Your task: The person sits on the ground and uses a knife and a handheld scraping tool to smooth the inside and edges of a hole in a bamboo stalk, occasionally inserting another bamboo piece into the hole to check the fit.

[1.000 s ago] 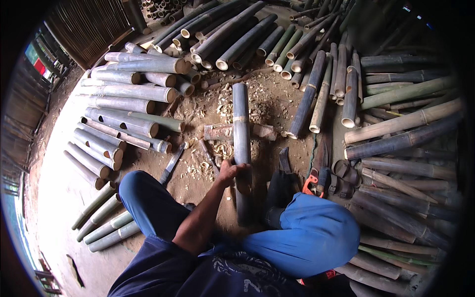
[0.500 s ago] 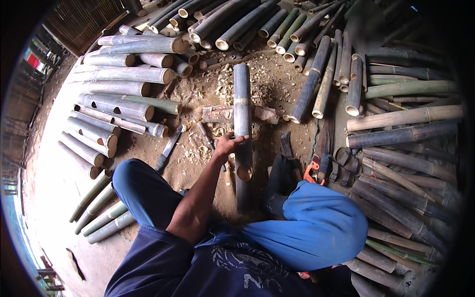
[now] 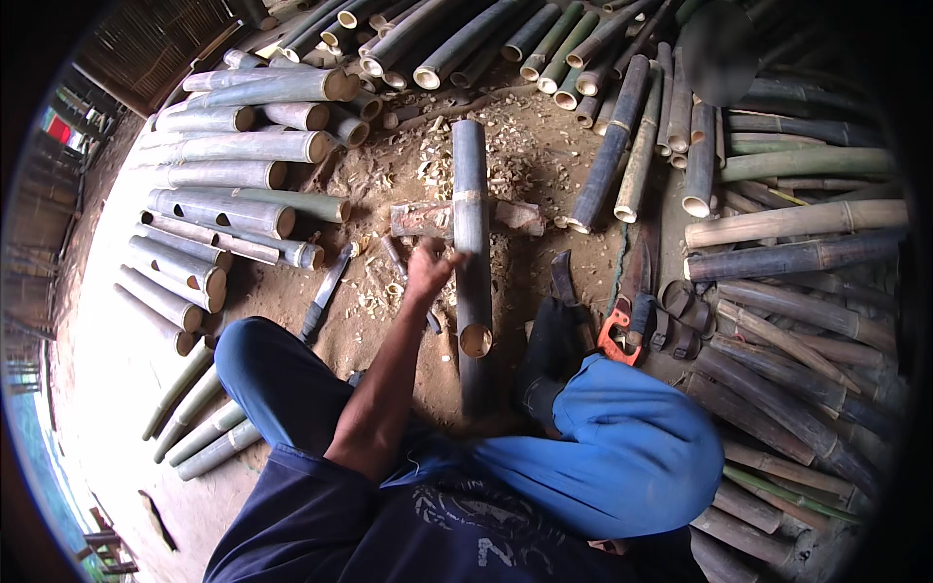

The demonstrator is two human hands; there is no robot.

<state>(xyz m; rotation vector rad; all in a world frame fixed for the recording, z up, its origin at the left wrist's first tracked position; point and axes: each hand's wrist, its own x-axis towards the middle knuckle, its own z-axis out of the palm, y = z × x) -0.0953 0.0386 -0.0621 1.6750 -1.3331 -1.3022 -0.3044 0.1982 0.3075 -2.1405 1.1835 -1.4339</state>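
Observation:
A grey bamboo tube [image 3: 470, 219] points away from me, lying across a short bark-covered log [image 3: 420, 220]. Its near end shows a pale round face. A darker piece [image 3: 476, 384] continues under that end towards me. My left hand [image 3: 431, 270] is at the tube's left side, fingers loosely curled and apart, one digit reaching to the tube's edge; it does not wrap round the tube. Left of it lie a slim tool [image 3: 397, 260] and a long knife [image 3: 328, 291] with a dark handle. My right hand is out of sight.
Bamboo tubes, some with notches [image 3: 224, 212], lie stacked at left; more bamboo [image 3: 792, 228] covers the right and far side. Pale shavings [image 3: 501, 160] litter the ground. Right of my bent leg are a curved blade [image 3: 562, 275], an orange-handled saw [image 3: 618, 338] and sandals [image 3: 686, 309].
My left hand has drawn back leftward and slightly up; its thumb no longer lies across the top of the tube. The tube's near end catches more light.

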